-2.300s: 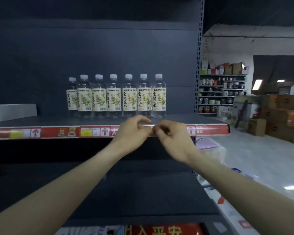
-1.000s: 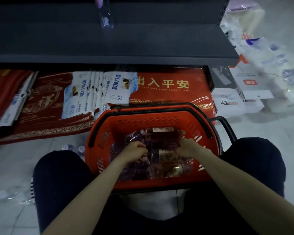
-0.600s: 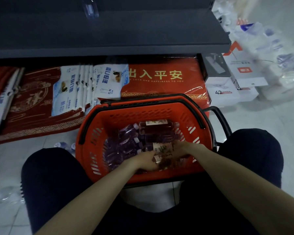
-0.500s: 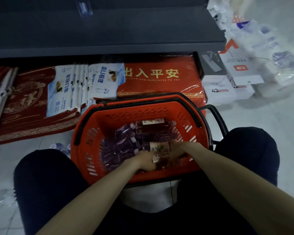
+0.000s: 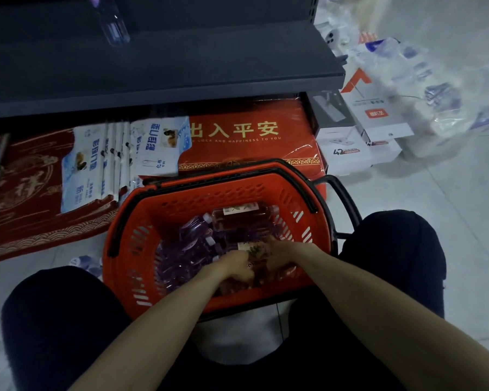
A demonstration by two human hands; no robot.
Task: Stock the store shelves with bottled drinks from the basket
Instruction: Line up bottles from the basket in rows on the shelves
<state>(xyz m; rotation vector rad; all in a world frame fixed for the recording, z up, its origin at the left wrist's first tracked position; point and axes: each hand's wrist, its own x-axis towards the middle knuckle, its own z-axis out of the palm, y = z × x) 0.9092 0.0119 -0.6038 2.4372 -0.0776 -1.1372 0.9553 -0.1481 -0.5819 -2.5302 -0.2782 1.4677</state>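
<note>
Two hands in red basket: left hand and right hand both curled round labelled bottle by near wall. We judge: loose bottles piled alongside may snag lift, loosening grip.

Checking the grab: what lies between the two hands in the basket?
In the head view, a labelled bottle lies between the left hand and the right hand, inside the red basket.

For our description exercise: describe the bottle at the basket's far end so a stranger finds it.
Find the orange basket between the person's knees. Against its far wall one bottle lies crosswise atop the pile, reddish, white label up.
</note>
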